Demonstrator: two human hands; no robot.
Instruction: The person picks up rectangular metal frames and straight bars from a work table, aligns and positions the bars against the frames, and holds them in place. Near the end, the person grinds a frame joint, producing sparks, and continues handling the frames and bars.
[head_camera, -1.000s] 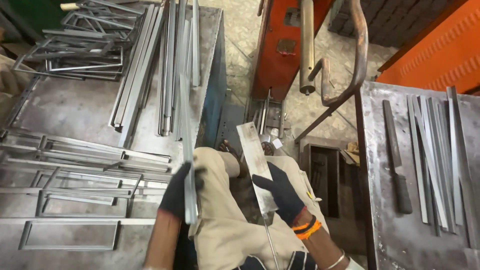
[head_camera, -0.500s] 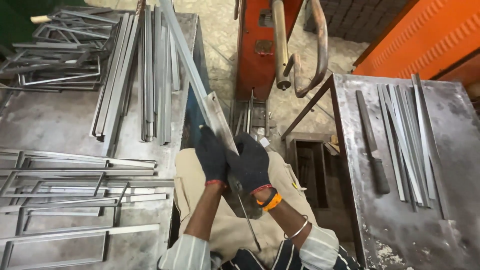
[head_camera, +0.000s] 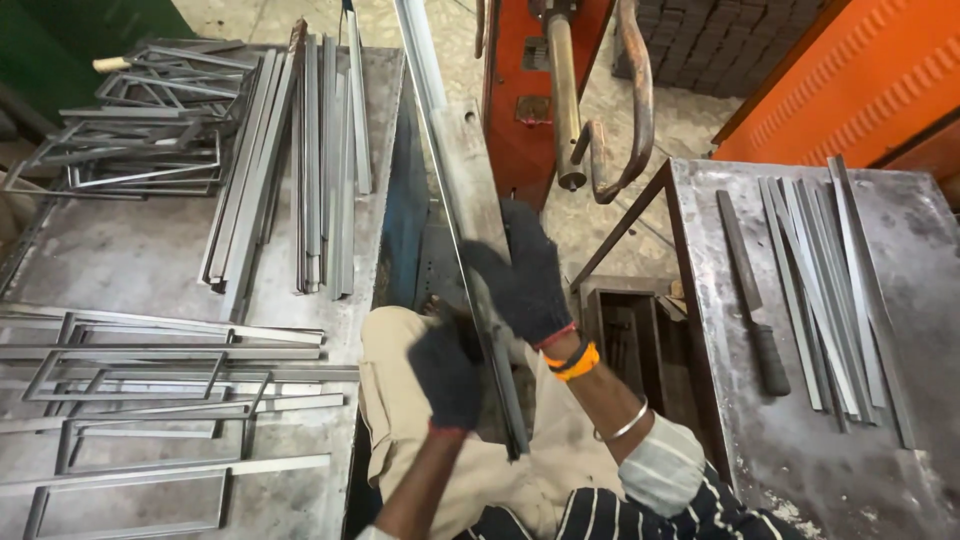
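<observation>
Grey steel tables flank the strip (head_camera: 470, 190), which slants over the person's lap. Left hand (head_camera: 447, 372) and right hand (head_camera: 527, 275) have their gloved fingers clamped on its near end, apparently positioning it; steady alignment seems needed next.

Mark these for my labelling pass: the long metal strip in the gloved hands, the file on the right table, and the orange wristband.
Metal strip (head_camera: 462, 190), head view, flat face above the hands.
File (head_camera: 742, 262), head view, mid blade.
Orange wristband (head_camera: 577, 363), head view, band's outer curve.
</observation>
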